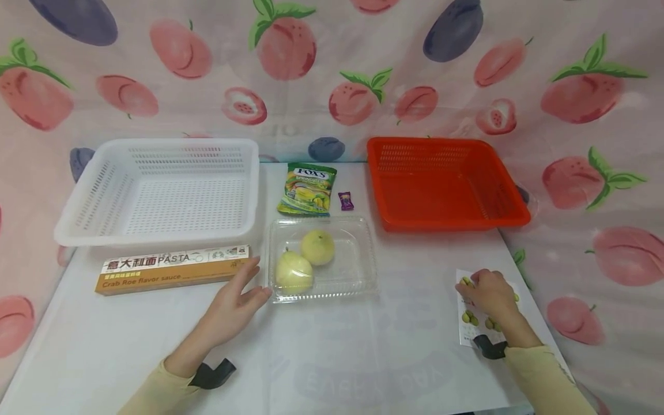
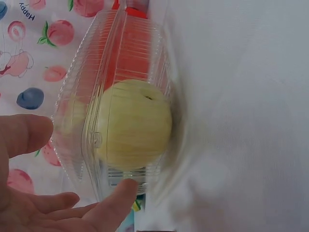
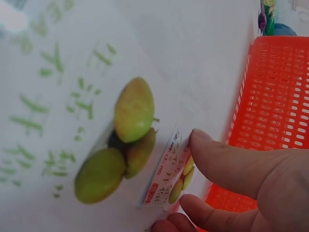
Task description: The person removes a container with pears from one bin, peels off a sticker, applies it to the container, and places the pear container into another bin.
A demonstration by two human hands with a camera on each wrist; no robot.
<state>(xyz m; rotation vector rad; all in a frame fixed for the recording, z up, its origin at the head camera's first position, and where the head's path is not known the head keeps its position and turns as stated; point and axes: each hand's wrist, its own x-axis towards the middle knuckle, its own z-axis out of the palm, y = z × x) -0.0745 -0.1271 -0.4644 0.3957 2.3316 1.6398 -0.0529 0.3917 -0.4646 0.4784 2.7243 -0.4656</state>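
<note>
My left hand (image 1: 231, 311) lies beside a clear plastic clamshell box (image 1: 358, 253), fingers extended, fingertips right at its left edge. Inside the closed box are two round, pale yellow fruits (image 1: 318, 248), one with a stem; in the left wrist view the nearer fruit (image 2: 135, 125) shows through the wall. Far to the right, my right hand (image 1: 487, 293) is over a white sheet (image 1: 464, 334) printed with green pears. The right wrist view shows its thumb and fingers pinching a small pear label (image 3: 166, 179) with a red mark; the hand hides part of it.
A white plastic basket (image 1: 249, 190) stands back left, a pasta box (image 1: 171, 271) before it. A red basket (image 1: 446, 222) stands back right. Between them lie a green FOX'S candy bag (image 1: 308, 190) and a small purple wrapped candy (image 1: 346, 200). A fruit-print cloth hangs behind.
</note>
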